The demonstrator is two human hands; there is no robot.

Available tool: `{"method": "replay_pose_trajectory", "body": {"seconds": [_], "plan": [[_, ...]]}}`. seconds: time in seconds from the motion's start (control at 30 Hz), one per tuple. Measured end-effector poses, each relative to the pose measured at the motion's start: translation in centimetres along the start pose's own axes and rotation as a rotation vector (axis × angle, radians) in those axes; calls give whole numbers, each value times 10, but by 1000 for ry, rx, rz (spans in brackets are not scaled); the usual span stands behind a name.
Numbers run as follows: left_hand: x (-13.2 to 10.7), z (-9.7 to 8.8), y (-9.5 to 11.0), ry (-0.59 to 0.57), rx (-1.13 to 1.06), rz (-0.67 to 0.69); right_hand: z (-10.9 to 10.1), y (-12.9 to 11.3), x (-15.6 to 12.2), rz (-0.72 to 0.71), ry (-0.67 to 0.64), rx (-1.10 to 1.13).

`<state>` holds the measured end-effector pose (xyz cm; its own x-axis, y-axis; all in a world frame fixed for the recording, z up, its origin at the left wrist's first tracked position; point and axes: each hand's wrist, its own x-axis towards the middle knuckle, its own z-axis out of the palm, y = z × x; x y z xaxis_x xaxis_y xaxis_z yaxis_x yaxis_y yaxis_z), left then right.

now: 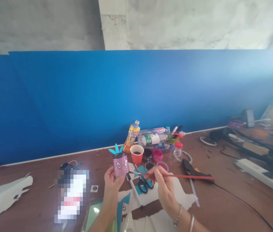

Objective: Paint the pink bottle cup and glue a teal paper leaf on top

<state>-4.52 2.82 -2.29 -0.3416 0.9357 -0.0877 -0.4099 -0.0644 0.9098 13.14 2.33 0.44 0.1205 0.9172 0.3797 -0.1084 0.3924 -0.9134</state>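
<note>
My left hand [113,181] grips a small purple painted bottle piece [121,167] with paper eyes, a dark rim and blue paper leaves [116,149] on top. In my right hand [162,183] is a long red paintbrush [187,176], its bristle tip pointing left, close to the purple piece. Whether the tip touches it I cannot tell. Behind the hands stand a red paper cup [136,158] of dark liquid and jars of black paint [147,154] and magenta paint [158,155]. Black-handled scissors [145,185] and a marker [135,192] lie on paper between my hands.
An orange drink bottle [131,137] leans by several clear bottles [154,139] along the blue partition [127,93]. To the right are a black glue gun [195,174] with its cable and a white power strip [259,175]. A blurred-out phone [72,196] lies left.
</note>
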Motion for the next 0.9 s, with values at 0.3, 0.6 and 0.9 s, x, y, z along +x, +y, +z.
{"method": "replay_pose_trajectory", "body": {"seconds": [0.3, 0.6, 0.9], "plan": [[1, 1, 3, -61, -135, -72, 3, 5, 8, 142, 35, 196], [4, -4, 0, -175, -235, -130, 4, 4, 15, 212, 26, 205], [-2, -4, 4, -305, -271, -126, 6, 7, 13, 274, -43, 293]]}}
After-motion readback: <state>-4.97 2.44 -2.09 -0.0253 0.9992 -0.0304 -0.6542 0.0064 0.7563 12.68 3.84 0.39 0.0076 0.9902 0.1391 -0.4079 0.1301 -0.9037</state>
